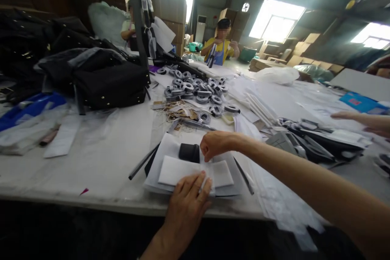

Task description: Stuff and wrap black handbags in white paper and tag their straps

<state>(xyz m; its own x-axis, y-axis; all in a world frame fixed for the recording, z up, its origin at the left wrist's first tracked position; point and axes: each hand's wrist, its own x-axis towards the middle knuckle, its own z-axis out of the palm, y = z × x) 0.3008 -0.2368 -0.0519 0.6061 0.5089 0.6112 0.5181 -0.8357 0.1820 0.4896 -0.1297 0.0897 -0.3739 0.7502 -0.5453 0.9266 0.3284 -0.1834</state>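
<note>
The left hand, flat-fingered, should steady the white rectangular sheet from near while the curled right hand, grip indiscernible, works at the far edge.

Legible text, numbers and brands: none. Blue packet, right side of table, bears one red marking on its upper face; marking small and blurred, its form not readable as letters or figures.
</note>
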